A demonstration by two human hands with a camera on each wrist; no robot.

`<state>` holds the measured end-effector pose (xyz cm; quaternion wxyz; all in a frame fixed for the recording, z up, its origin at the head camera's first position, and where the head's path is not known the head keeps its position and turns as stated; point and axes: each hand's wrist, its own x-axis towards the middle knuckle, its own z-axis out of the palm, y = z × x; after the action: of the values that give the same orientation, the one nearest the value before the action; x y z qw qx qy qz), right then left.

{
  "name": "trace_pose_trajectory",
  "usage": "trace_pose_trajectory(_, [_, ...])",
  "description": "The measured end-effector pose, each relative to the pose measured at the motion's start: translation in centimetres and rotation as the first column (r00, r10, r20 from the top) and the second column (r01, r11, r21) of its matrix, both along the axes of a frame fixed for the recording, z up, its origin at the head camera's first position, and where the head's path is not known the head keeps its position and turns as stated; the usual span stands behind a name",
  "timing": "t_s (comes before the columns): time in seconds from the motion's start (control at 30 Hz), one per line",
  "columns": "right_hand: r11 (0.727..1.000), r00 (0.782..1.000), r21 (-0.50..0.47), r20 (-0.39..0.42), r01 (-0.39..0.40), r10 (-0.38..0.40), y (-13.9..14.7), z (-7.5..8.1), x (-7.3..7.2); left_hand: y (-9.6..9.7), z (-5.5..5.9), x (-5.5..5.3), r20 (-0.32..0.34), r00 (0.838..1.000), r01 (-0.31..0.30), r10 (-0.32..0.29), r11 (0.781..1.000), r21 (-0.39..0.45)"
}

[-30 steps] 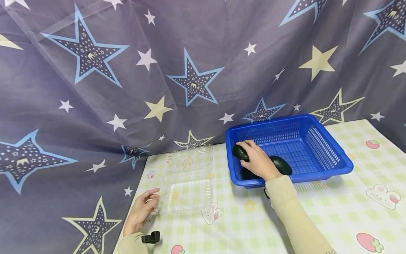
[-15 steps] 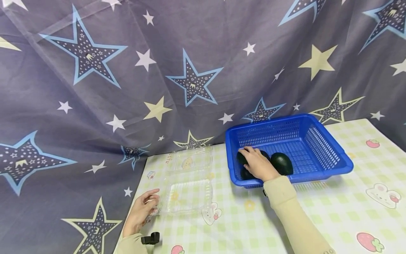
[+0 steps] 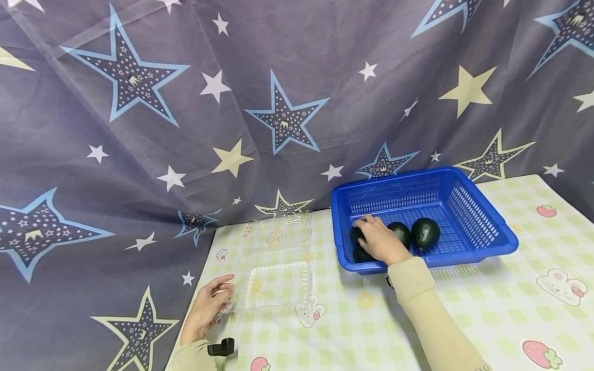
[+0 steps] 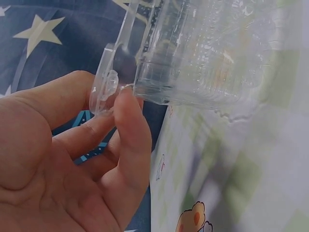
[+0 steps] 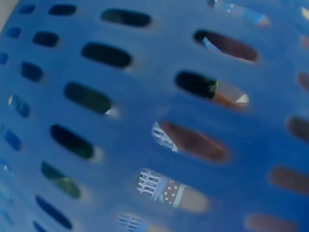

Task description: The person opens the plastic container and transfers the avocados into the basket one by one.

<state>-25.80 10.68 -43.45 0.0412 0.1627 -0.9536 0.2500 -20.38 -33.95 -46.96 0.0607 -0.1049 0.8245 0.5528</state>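
Note:
In the head view a blue plastic basket [image 3: 482,247] stands on the table, with several dark green avocados inside. My right hand [image 3: 381,241] reaches over its near rim, fingers curled over an avocado [image 3: 356,234] at the left end. Beneath that lies another avocado [image 3: 361,254], partly hidden; to the right sit a third avocado [image 3: 400,233] and one more avocado [image 3: 426,234]. A clear plastic clamshell container [image 3: 278,286] lies unfolded left of the basket. My left hand [image 3: 209,306] pinches its left edge, with fingertips on the rim [image 4: 113,92] in the left wrist view.
A green-checked tablecloth [image 3: 334,340] covers the table. Behind hangs a dark curtain [image 3: 297,175] printed with stars. The basket's slotted wall [image 5: 130,135] fills the right wrist view and hides most of the right hand there.
My right hand has lowered an avocado deeper into the basket's left end. The avocados beside it have shifted right and spread apart. My left hand and the container stay in place.

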Motion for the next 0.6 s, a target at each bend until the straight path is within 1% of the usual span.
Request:
trace_pose_trajectory(0.2, [0.999,1.0,-0.038,-0.022,0.006,-0.007,0.0,0.0,0.1,0.0,0.1,0.1,0.005,1.0,-0.01,0.01,0.999,-0.038])
trace_pose_trajectory(0.37, [0.997,0.999,-0.075,-0.047,-0.004,0.001,-0.1,0.1,0.6,-0.4,0.5,0.5,0.019,1.0,-0.013,0.014,0.997,-0.078])
trace_pose_trajectory(0.47, [0.994,0.997,-0.105,-0.074,-0.012,0.005,0.1,0.2,0.7,-0.6,0.8,0.7,0.0,1.0,-0.025,0.025,0.994,-0.102])
trace_pose_trajectory(0.6, [0.991,0.994,-0.137,-0.106,-0.012,-0.003,0.4,0.1,0.8,-0.3,1.5,0.8,-0.073,0.997,-0.031,0.021,0.99,-0.141])
